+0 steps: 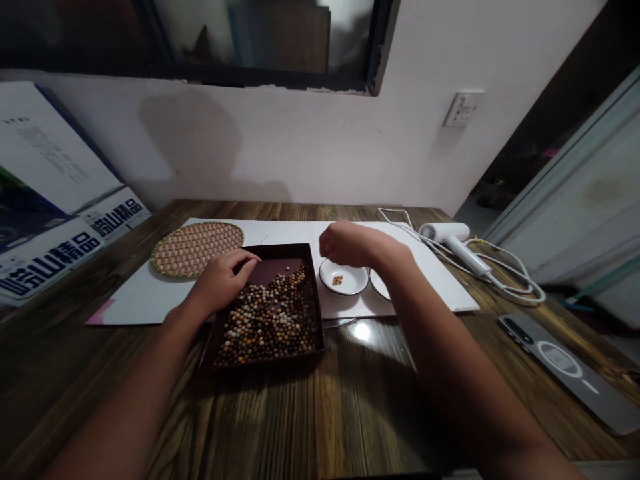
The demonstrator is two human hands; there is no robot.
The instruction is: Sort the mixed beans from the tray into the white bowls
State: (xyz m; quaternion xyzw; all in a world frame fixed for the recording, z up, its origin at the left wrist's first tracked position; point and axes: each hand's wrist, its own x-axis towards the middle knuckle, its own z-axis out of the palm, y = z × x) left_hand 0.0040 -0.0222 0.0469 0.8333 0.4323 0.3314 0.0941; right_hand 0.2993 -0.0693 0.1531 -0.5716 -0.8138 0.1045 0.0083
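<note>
A dark, shallow box [323,333] sits on the table, with many small round beads [270,320] in brown, yellow and pale tones spread over its nearer part. My left hand [225,277] is closed over the box's left wall, thumb and fingertips reaching inside. Above the far rim of a small white bowl [357,287] with a dark edge, my right hand [345,241] is curled closed; its fingertips are hidden. A little cluster of yellow-brown pieces [337,280] lies in that bowl. A second white bowl [379,285] is partly covered by my right forearm.
Under the bowls lies a white board [440,287]. A woven round mat [197,248] is behind the box at left. On the right are a white hair dryer [455,243] with its looped cord and a grey phone [570,373]. A printed carton [65,220] stands at far left.
</note>
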